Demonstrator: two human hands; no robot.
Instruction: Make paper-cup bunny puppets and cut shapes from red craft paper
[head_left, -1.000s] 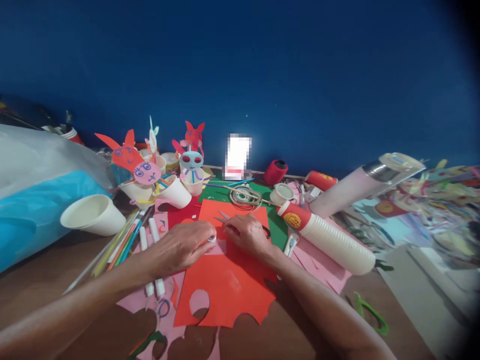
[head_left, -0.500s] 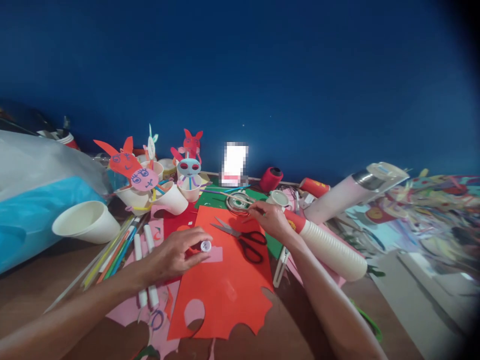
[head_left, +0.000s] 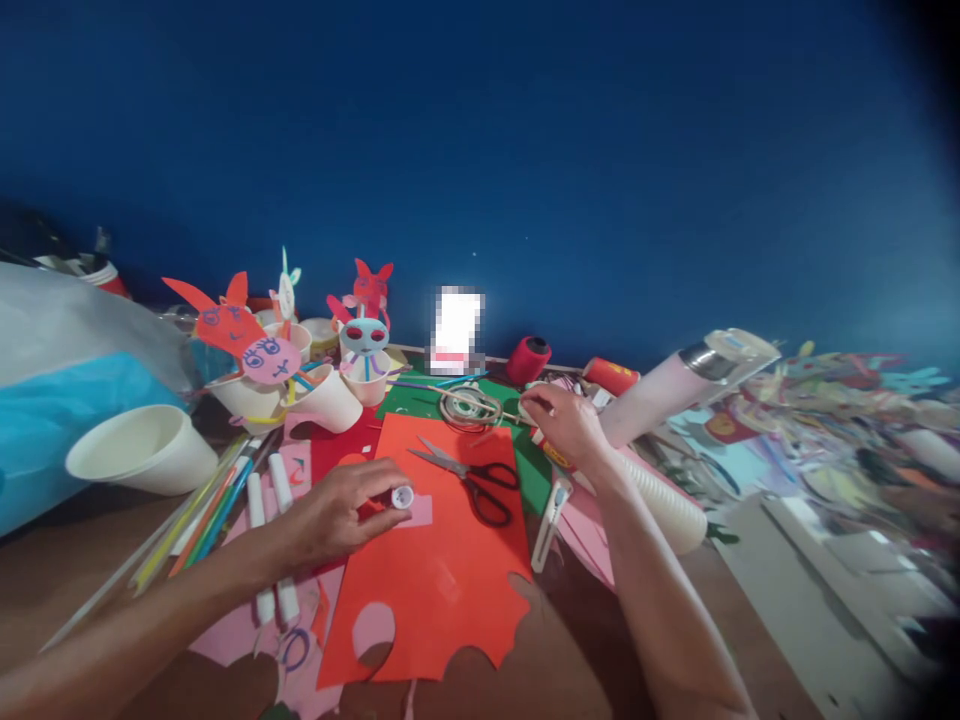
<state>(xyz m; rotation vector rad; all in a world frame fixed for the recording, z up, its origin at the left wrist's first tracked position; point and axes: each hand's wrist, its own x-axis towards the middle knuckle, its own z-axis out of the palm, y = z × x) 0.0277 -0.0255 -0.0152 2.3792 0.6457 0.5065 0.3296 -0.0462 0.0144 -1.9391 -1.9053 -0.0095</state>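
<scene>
My left hand [head_left: 341,510] pinches a small white rolled piece [head_left: 403,497] between thumb and fingers, above the orange paper [head_left: 442,590]. A small pink paper piece [head_left: 421,510] lies beside that roll. My right hand [head_left: 566,425] is farther back, its fingers closed near a white cup; what they hold, if anything, is too small to tell. Open scissors [head_left: 474,478] with black handles rest on the orange paper, between my hands. A coil of cord [head_left: 470,405] lies on the green sheet [head_left: 405,399], left of my right hand.
Paper cups with cut-out faces [head_left: 270,360] stand back left. A large white cup [head_left: 142,450], coloured pencils [head_left: 225,510] and white markers [head_left: 283,540] are at left. Stacked cups [head_left: 667,500], a bottle [head_left: 660,390] and a cutter [head_left: 551,525] are at right.
My right hand has moved right relative to the coil of cord, toward the white cup. My left hand still pinches the white roll. The whole view has shifted slightly.
</scene>
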